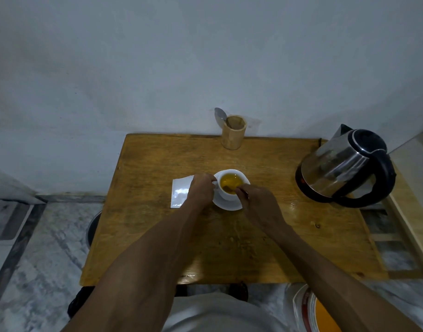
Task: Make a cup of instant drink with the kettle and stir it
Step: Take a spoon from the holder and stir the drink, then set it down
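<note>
While the left hand grips the white ceramic cup by its handle, the right hand stirs.
Its fingers pinch a thin stirrer dipped in amber drink.

No readable text anywhere. White sachet on the worktop looks blank, just glare. Kettle shows no legible brand or markings. Red-rimmed container on the floor: print too blurred to read.

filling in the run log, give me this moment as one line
phase: stirring | left hand: holds cup handle | right hand: spoon in drink | kettle: set down, right | sachet: left of cup
</note>
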